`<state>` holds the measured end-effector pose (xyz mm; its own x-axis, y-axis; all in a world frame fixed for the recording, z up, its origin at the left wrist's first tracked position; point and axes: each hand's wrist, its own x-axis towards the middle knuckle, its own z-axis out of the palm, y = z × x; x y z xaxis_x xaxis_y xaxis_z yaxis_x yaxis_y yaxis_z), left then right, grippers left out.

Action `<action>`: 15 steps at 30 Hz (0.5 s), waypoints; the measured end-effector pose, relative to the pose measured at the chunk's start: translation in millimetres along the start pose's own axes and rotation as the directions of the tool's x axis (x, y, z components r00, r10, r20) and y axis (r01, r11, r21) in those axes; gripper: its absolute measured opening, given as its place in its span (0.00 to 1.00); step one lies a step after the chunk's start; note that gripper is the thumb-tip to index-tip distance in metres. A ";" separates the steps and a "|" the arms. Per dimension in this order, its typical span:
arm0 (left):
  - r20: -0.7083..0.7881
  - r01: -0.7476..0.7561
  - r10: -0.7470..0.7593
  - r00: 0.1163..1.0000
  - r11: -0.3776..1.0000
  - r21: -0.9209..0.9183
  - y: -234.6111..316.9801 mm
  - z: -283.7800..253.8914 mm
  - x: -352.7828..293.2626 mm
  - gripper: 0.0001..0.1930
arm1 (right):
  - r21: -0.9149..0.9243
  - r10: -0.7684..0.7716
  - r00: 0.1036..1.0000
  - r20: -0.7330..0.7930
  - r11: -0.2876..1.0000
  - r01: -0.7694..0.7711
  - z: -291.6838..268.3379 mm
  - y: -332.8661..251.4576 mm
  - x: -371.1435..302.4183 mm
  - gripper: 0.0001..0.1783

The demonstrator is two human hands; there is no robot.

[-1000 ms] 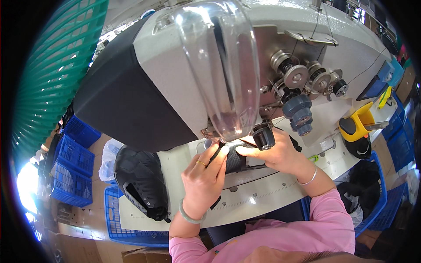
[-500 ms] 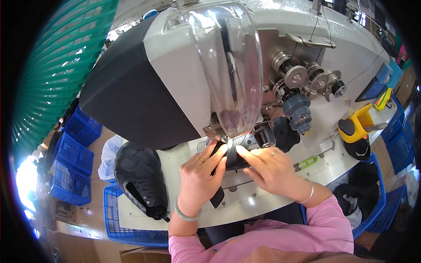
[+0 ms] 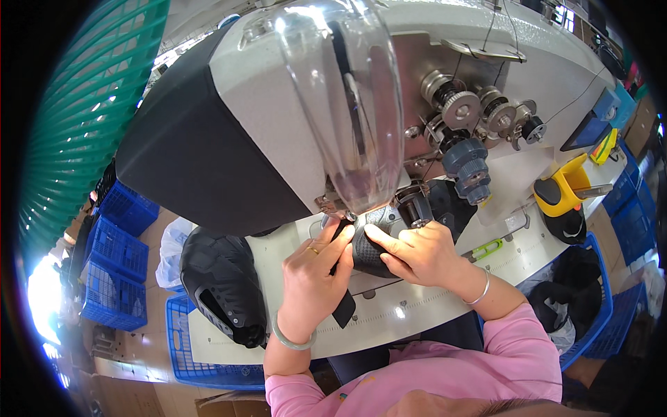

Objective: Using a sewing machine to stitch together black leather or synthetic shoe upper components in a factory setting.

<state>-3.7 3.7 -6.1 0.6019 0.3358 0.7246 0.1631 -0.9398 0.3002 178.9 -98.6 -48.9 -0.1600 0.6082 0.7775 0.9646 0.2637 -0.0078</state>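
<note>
Under the needle area of a large white and dark sewing machine (image 3: 271,104), a black textured piece, seemingly a shoe upper (image 3: 372,256), lies between my two hands. My left hand (image 3: 316,274) pinches a narrow black strip (image 3: 344,310) at its upper end, close to the needle; the strip's lower end hangs below my fingers. My right hand (image 3: 424,254) grips the upper's right side, index finger pressed on top near the presser foot and thumb lower down. The needle tip is hidden behind the clear guard (image 3: 347,104) and my fingertips.
Stacked black uppers (image 3: 222,285) lie left on the white table (image 3: 389,316). Lime-green thread snips (image 3: 486,250) and a yellow holder (image 3: 561,191) are at right. Blue baskets (image 3: 182,347) stand below the table's edges. Thread tension knobs (image 3: 467,167) jut out above my right hand.
My right hand's index finger has shifted left and up along the upper. More of the textured upper shows between my hands. The whole view has moved slightly.
</note>
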 end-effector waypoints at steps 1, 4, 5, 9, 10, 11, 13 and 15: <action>-0.001 -0.001 0.001 1.000 1.000 -0.002 -0.4 0.0 -0.2 0.12 | -0.002 0.000 1.000 0.001 1.000 0.000 -0.3 -0.2 0.3 0.25; 0.018 -0.021 0.021 1.000 1.000 0.001 -2.0 0.2 -1.9 0.13 | -0.013 -0.001 1.000 -0.008 1.000 0.001 -0.6 -1.5 1.3 0.24; 0.015 -0.024 0.024 1.000 1.000 0.007 -2.6 0.7 -2.7 0.13 | -0.011 -0.002 1.000 -0.019 1.000 0.002 -0.8 -1.7 2.0 0.23; 0.027 -0.015 0.013 1.000 0.998 0.057 -0.3 0.4 -1.8 0.14 | -0.005 0.000 0.999 -0.034 1.000 0.000 -0.4 -0.7 5.6 0.21; 0.025 -0.015 0.014 1.000 0.998 0.056 -0.5 1.3 -1.8 0.14 | -0.007 -0.002 0.999 -0.034 1.000 0.002 -0.3 -0.3 4.5 0.21; 0.018 -0.027 0.026 1.000 0.998 0.061 -1.3 2.9 -2.1 0.13 | -0.006 0.018 1.000 -0.006 1.000 -0.018 0.2 -0.1 2.5 0.21; 0.009 -0.040 0.039 0.999 0.997 0.067 -1.9 4.0 -2.3 0.13 | -0.007 0.036 0.999 0.020 0.999 -0.036 -0.6 -0.3 2.2 0.22; 0.006 -0.031 0.031 1.000 0.997 0.065 -2.2 4.4 -2.5 0.13 | -0.004 0.042 0.999 0.028 0.999 -0.042 -1.7 -0.9 3.6 0.22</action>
<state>-2.0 4.7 -11.3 0.6116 0.3066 0.7293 0.1950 -0.9518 0.2365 177.8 -98.0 -45.0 -0.1251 0.6394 0.7587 0.9713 0.2347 -0.0377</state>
